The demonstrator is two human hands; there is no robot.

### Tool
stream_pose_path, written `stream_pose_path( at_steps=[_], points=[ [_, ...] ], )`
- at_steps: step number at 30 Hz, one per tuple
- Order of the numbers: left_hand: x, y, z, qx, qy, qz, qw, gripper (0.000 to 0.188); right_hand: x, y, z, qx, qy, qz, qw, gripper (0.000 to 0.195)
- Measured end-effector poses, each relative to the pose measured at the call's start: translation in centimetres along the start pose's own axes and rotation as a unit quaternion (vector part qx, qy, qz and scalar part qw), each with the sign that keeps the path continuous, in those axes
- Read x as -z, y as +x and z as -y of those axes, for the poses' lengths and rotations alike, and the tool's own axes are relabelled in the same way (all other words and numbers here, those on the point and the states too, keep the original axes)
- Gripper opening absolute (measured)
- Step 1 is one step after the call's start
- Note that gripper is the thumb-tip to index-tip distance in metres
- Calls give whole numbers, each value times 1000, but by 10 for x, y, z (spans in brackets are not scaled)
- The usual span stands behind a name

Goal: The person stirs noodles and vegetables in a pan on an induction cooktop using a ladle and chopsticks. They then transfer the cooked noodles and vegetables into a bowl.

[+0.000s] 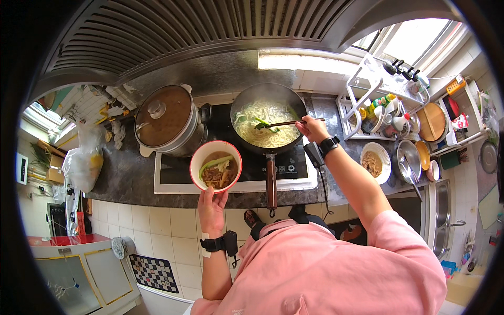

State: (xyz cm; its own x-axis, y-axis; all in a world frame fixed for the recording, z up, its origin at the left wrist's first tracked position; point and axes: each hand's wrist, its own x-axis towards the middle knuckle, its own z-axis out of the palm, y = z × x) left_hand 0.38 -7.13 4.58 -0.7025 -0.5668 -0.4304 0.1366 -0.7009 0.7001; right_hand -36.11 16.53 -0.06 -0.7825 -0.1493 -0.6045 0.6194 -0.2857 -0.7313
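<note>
My left hand (213,204) holds a red-rimmed white bowl (192,164) from below, over the front edge of the cooktop. Broth, brownish meat pieces and a green vegetable stalk (214,164) are in it. My right hand (313,129) grips dark chopsticks (289,123), whose tips reach into a black wok (271,89). Leafy greens (263,125) are at the chopstick tips. Pale noodles (252,136) in steaming liquid fill the wok, and its brown handle (271,181) points toward me.
A lidded pot (163,118) stands left of the wok on the black cooktop (177,173). To the right are a white bowl of meat (374,163), a metal basin (409,157) and a white rack (354,118) with bottles. The range hood (189,35) hangs above.
</note>
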Motion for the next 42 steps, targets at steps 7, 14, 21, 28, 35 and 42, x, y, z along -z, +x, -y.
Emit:
stream_pose_path(
  at_steps=[7, 14, 21, 28, 35, 42],
  points=[
    [4, 10, 3, 9, 8, 20, 1000, 42, 33, 7, 10, -123, 111, 74, 983, 23],
    [11, 19, 9, 17, 12, 22, 1000, 43, 25, -22, 41, -119, 169, 90, 974, 24],
    [19, 23, 17, 19, 9, 23, 1000, 38, 7, -67, 90, -28, 187, 99, 977, 24],
    [33, 28, 28, 15, 18, 8, 1000, 36, -10, -107, 136, 33, 202, 131, 970, 18],
    [39, 27, 37, 18, 26, 4, 999, 37, -19, -132, 184, 66, 213, 179, 958, 21],
    [40, 26, 44, 34, 21, 2, 999, 35, -30, -153, 231, 54, 223, 231, 945, 19]
  ],
)
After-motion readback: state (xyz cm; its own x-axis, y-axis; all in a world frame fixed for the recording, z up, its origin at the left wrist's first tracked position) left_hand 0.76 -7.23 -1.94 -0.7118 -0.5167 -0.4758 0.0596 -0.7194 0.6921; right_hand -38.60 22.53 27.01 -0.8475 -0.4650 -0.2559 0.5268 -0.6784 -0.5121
